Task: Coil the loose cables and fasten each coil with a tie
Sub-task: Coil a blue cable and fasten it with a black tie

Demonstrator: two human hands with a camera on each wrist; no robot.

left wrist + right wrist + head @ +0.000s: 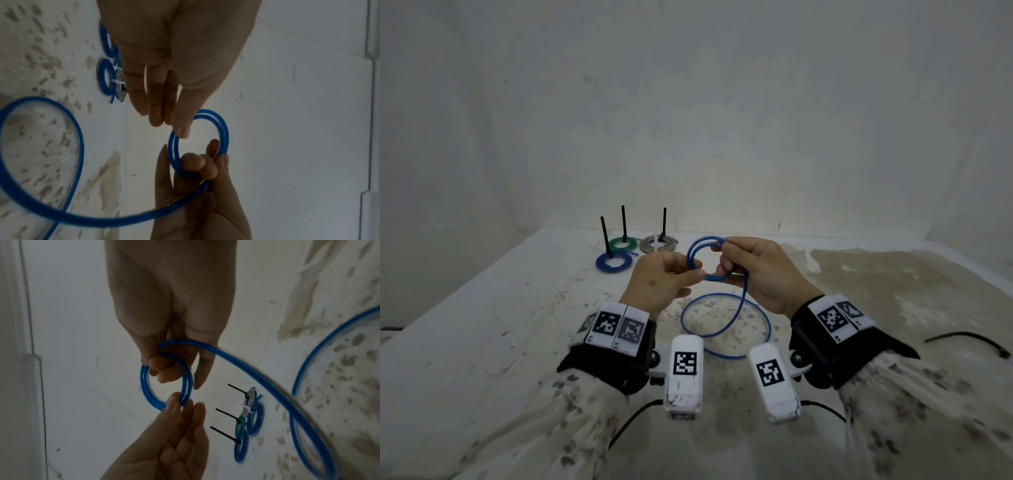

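A blue cable has its end wound into a small coil [690, 255] that I hold up between both hands above the table. My right hand [726, 263] has its fingers curled through the coil [144, 382] and grips it. My left hand [688, 274] pinches the coil's opposite side [225, 129] between thumb and fingertip, its other fingers straight. The rest of the cable hangs from the right hand and lies as a wide loose loop [683, 320] on the table below.
Several tied coils lie at the back left: a blue coil [602, 265], a green coil [633, 244] and a grey coil [671, 241], with black tie tails standing up. A loose black tie [962, 337] lies at the right. The table is stained; a wall rises behind.
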